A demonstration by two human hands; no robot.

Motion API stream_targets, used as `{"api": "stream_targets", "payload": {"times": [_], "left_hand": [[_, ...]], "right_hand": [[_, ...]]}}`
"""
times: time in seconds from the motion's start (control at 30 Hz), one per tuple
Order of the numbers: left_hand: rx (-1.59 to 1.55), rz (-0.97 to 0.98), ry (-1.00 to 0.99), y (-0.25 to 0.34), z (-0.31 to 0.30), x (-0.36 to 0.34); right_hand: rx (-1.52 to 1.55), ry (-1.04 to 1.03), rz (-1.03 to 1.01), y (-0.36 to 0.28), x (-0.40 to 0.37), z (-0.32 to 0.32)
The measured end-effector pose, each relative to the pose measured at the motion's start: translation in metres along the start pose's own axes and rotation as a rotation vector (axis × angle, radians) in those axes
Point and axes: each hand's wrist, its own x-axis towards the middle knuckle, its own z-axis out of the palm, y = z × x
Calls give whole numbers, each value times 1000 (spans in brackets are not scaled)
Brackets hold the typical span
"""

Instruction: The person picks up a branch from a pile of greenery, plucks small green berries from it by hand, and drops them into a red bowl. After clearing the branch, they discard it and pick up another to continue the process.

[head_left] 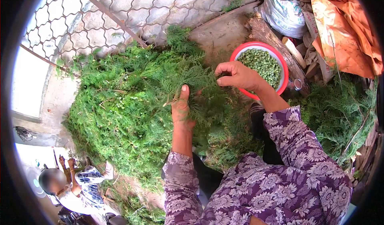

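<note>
My left hand (181, 110) is closed around a feathery evergreen sprig (195, 79), thumb pointing up along it. The sprig fans out in front of my fingers towards the right. Just past its right edge is my right hand (239, 76), with thumb and fingers curled in a pinch. Anything between those fingertips is too small to make out. Beside and beyond the right hand stands a white basin with a red rim (285, 61), holding many small green cones (262, 63). A large heap of cut evergreen branches (120, 101) lies under and left of my hands.
A wire mesh panel (132, 9) borders the heap at the back. Right of the basin are a log (276, 45), a white sack (283, 13) and an orange sheet (348, 29). More branches (336, 109) lie at right. Another person (84, 189) sits at lower left.
</note>
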Motion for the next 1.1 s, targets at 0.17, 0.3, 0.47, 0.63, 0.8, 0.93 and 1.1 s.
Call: {"api": "stream_targets", "payload": {"times": [0.17,0.3,0.47,0.63,0.8,0.93,1.1], "left_hand": [[-10,-31,236,6,10,-4],[1,-73,332,2,4,1],[15,11,374,0,-5,5],[103,183,347,-8,4,2],[33,169,343,18,-9,-4],[-85,102,287,15,-23,-3],[-121,38,343,15,-13,-5]], "right_hand": [[-153,-39,-6,-8,-2,4],[-139,-129,67,-7,-3,6],[-301,-151,14,-5,0,7],[-865,18,-44,17,-2,23],[-1201,223,82,27,-1,1],[-139,140,228,3,-6,-5],[227,-93,266,-9,-3,18]]}}
